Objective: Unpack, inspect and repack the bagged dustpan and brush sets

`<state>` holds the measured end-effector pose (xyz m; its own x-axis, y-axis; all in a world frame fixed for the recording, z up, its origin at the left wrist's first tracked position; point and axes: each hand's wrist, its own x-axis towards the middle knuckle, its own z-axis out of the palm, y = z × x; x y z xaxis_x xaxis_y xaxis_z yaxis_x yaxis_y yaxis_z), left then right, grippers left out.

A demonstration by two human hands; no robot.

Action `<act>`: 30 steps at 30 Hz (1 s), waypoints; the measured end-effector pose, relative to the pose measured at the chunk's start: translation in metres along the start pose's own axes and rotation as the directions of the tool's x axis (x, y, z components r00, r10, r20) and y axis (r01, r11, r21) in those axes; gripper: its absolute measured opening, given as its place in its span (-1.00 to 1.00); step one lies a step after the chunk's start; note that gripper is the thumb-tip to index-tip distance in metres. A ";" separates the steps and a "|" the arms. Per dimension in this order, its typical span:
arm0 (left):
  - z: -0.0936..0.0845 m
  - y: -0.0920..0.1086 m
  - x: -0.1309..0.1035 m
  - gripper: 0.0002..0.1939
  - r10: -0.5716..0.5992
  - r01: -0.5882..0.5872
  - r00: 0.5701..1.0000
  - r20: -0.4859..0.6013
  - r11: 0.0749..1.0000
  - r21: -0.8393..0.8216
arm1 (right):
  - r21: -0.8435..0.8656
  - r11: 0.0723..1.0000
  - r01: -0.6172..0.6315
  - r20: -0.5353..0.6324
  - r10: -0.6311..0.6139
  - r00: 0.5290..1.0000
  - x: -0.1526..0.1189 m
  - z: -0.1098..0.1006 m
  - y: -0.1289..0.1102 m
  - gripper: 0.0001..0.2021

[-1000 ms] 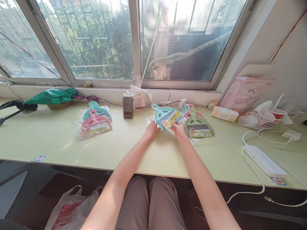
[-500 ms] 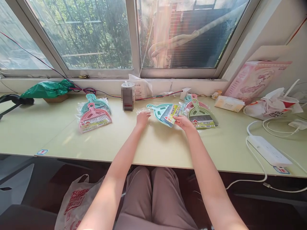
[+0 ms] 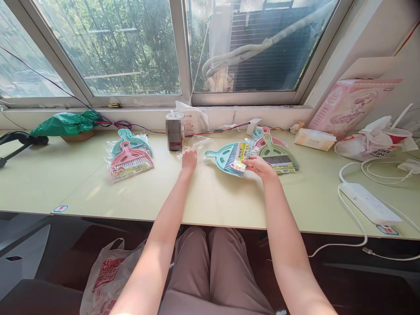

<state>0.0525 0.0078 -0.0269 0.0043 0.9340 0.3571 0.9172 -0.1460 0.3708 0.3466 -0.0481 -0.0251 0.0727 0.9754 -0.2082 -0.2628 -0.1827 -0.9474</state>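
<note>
My right grip (image 3: 259, 166) is closed on the blue dustpan (image 3: 220, 158), pinching its wide edge, with the handle pointing across toward my left grip. Beside my fingertips runs its yellow-and-green label (image 3: 242, 154), printed in dark Chinese characters too small for me to read surely, with a little picture at the lower end. Whether the pan touches the tabletop (image 3: 131, 197), I can't tell. My left grip (image 3: 189, 159) is curled shut on a clear wrapper (image 3: 203, 142), which spreads out beyond my knuckles.

Just past my right grip lies a green dustpan (image 3: 266, 152) with a similar strip, a barcode at its right end. Well to the left of my left grip, a pink dustpan (image 3: 131, 155) overlaps a teal one (image 3: 139, 143); both are bagged, and the pink one's label is also yellow-green.

Farther right of my right grip, a tissue pack (image 3: 314, 139) seems to read "Face". Past it, a white bag (image 3: 362, 142) carries bold black capitals, partly lost in the folds. Below and left of my left grip, a shopping bag (image 3: 106, 280) shows red print, "SUPER" on top, the rest creased. Beyond that grip, the cup (image 3: 174, 131) has its front blurred out.
</note>
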 end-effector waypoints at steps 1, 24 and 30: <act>0.000 0.001 -0.001 -0.58 -0.002 0.002 1.000 0.003 1.000 0.005 | -0.011 1.000 0.003 0.021 -0.003 1.000 -0.001 0.000 0.000 -0.77; -0.005 0.032 -0.019 -0.55 0.303 -0.304 0.951 -0.054 0.952 -0.016 | 0.066 0.993 0.100 0.040 -0.103 0.994 0.002 0.068 0.037 -0.84; -0.015 0.042 -0.026 -0.49 0.282 -0.305 0.937 -0.209 0.948 -0.091 | 0.133 0.981 0.144 -0.052 -0.138 0.989 0.008 0.075 0.047 -0.83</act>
<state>0.0851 -0.0276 -0.0079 0.1791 0.7655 0.6180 0.8320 -0.4530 0.3201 0.2629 -0.0399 -0.0536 0.1582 0.9835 -0.0875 -0.3748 -0.0222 -0.9268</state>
